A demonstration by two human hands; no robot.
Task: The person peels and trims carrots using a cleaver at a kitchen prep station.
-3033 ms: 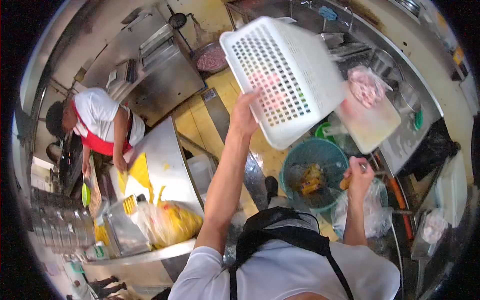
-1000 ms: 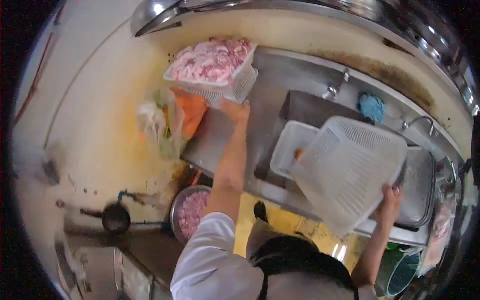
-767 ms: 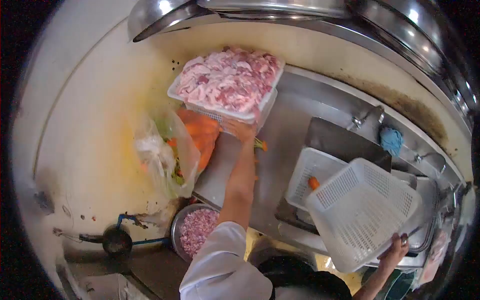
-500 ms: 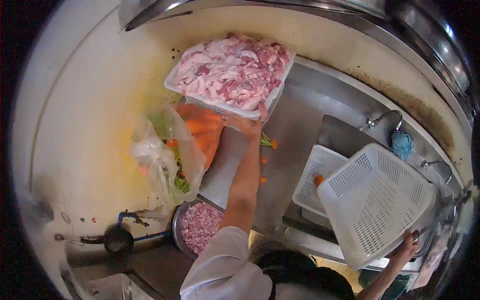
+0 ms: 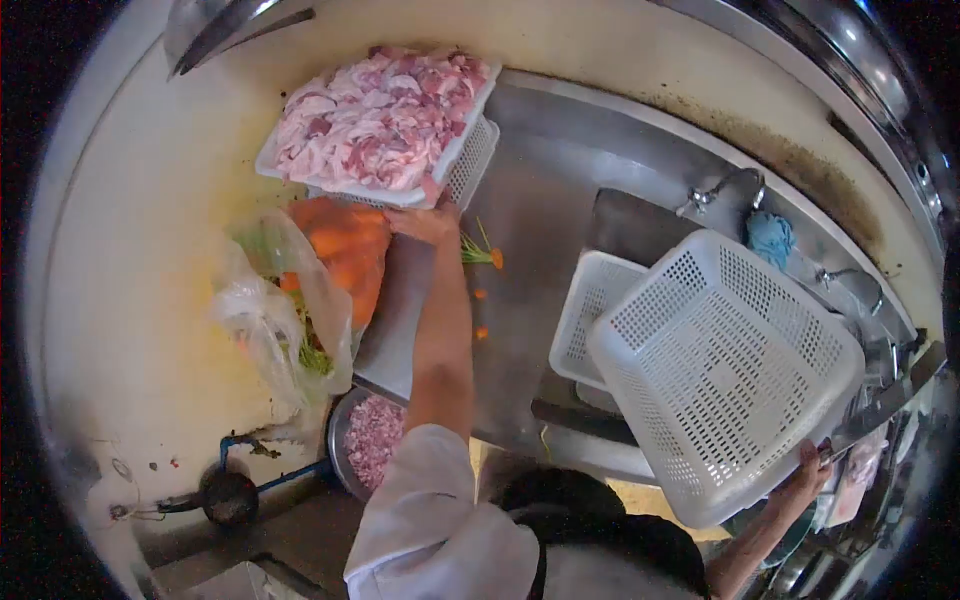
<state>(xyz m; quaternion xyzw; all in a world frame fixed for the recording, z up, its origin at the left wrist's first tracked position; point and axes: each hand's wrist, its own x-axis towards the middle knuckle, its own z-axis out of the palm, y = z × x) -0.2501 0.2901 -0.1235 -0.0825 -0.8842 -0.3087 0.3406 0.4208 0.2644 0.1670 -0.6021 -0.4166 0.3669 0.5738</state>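
My left hand (image 5: 425,224) grips the near edge of a white plastic basket (image 5: 350,193) heaped with raw, pale pink meat (image 5: 385,120). Beneath it another perforated basket (image 5: 474,165) shows at the right side. My right hand (image 5: 803,478) is closed round the handle of a broad-bladed knife (image 5: 888,402), its blade pointing up and right. Just left of that hand, a large white perforated basket (image 5: 725,380) leans tilted over the sink, with its lower edge near my fingers. An orange bag of carrots (image 5: 345,250) lies beside my left forearm.
A clear plastic bag with greens (image 5: 270,310) lies left of the carrots. Carrot tops (image 5: 483,254) and small orange pieces rest on the steel counter (image 5: 530,180). A bowl of chopped meat (image 5: 372,440) stands below. Taps (image 5: 730,190), a blue cloth (image 5: 770,238) and a smaller basket (image 5: 590,300) are at the sink.
The view has shifted, moving most things left and up. The meat basket sits farther left, with more of the lower basket showing. Both hands keep their hold.
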